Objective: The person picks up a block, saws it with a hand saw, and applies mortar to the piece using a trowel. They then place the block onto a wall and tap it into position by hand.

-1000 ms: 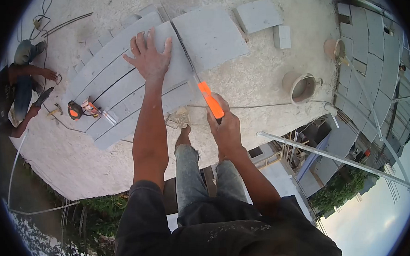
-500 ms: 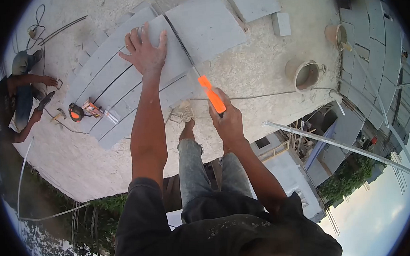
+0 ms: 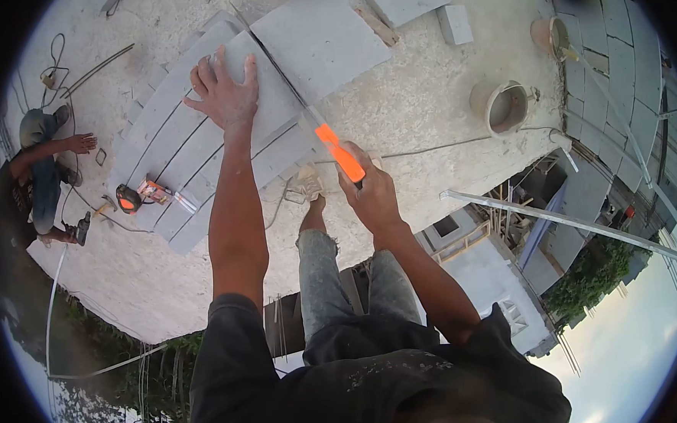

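My left hand (image 3: 225,93) lies flat on a grey block (image 3: 267,81), fingers spread. In my right hand (image 3: 372,193) is the orange handle of a handsaw (image 3: 341,153), the fingers wrapped round it. Its thin blade runs away from me along the gap between that block and a second grey block (image 3: 322,40) to the right. The tip shows past the blocks' far edge. How deep the blade sits is hidden. Long grey blocks (image 3: 190,146) lie side by side under and left of my left hand.
A tape measure (image 3: 128,198) and an orange-white packet (image 3: 154,192) rest by the blocks' left end. At far left a person (image 3: 41,166) crouches, a dark tool (image 3: 79,229) near one hand. Buckets (image 3: 506,109) stand right; a cable (image 3: 442,148) crosses the floor. A metal bar (image 3: 561,224) runs along the edge.
The view has shifted slightly, moving the blocks leftward. The saw tip reaches a little farther beyond the far edge. The crouching person's dark tool is lower, and their other hand is spread.
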`<state>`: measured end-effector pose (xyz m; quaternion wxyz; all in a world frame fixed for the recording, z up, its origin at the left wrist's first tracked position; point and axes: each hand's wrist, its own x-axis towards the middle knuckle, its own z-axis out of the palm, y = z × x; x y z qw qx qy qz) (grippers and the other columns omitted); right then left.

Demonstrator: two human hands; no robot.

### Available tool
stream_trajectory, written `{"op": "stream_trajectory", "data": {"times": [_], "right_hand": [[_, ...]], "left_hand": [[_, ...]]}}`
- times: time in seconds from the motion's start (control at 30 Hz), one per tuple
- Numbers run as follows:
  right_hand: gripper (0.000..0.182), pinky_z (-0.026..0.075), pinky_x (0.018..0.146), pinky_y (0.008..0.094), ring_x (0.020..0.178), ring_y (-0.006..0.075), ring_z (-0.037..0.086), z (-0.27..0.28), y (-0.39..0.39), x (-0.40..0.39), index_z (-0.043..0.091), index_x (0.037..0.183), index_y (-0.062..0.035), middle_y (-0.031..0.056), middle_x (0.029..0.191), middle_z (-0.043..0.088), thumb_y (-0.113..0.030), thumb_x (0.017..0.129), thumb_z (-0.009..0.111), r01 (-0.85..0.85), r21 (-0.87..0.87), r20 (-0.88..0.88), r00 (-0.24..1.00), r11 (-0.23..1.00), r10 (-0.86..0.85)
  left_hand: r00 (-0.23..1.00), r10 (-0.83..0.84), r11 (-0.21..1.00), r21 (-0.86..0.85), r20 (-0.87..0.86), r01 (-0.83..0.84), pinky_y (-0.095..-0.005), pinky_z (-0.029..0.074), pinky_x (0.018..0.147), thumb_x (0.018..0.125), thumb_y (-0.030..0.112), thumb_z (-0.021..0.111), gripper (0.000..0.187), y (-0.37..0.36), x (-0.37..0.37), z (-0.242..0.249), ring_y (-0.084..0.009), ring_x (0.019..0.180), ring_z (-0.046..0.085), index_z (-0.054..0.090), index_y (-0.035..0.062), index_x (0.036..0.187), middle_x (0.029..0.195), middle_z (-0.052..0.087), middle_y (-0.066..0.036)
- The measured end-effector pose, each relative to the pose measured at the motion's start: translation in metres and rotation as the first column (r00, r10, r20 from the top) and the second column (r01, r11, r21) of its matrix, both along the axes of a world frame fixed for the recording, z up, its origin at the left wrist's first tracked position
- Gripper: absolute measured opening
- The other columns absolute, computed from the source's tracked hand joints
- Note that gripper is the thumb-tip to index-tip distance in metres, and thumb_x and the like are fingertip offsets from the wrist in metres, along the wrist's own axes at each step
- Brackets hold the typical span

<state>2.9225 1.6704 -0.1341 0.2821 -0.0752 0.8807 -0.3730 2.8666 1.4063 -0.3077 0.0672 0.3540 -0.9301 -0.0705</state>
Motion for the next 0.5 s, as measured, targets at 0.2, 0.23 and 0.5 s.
{"op": "stream_trajectory", "data": {"times": [0.2, 0.23, 0.5], "right_hand": [[0.042, 0.059, 0.083, 0.0379, 0.099, 0.0344, 0.071, 0.117, 0.105, 0.128, 0.058, 0.127, -0.0017, 0.0195, 0.116, 0.068, -0.005, 0.087, 0.069, -0.065, 0.287, 0.092, 0.995, 0.956, 0.040], [0.046, 0.060, 0.083, 0.0384, 0.099, 0.0340, 0.071, 0.144, 0.123, 0.142, 0.057, 0.129, -0.0027, 0.0192, 0.115, 0.068, -0.004, 0.085, 0.071, -0.030, 0.331, 0.186, 0.982, 0.943, -0.034], [0.050, 0.057, 0.078, 0.0408, 0.097, 0.0408, 0.068, 0.008, 0.017, 0.024, 0.052, 0.134, -0.0017, 0.0235, 0.120, 0.065, -0.005, 0.088, 0.070, -0.012, 0.107, 0.110, 0.994, 0.994, 0.000]], "left_hand": [[0.999, -0.040, 0.998, 0.040, 0.035, 0.038, -0.0764, 0.017, 0.107, 0.088, 0.064, 0.059, 0.066, 0.003, 0.011, 0.008, -0.0259, 0.143, 0.027, 0.050, 0.0268, 0.141, 0.146, 0.040, -0.006], [0.993, -0.056, 0.996, 0.076, 0.103, 0.048, -0.0765, 0.017, 0.107, 0.088, 0.064, 0.058, 0.066, 0.016, 0.043, 0.015, -0.0256, 0.143, 0.027, 0.050, 0.0268, 0.141, 0.147, 0.039, -0.005], [1.000, -0.017, 1.000, -0.001, 0.017, 0.017, -0.0756, 0.015, 0.108, 0.088, 0.068, 0.055, 0.068, -0.001, 0.003, 0.001, -0.0231, 0.144, 0.025, 0.048, 0.0284, 0.142, 0.147, 0.039, -0.003]]}}
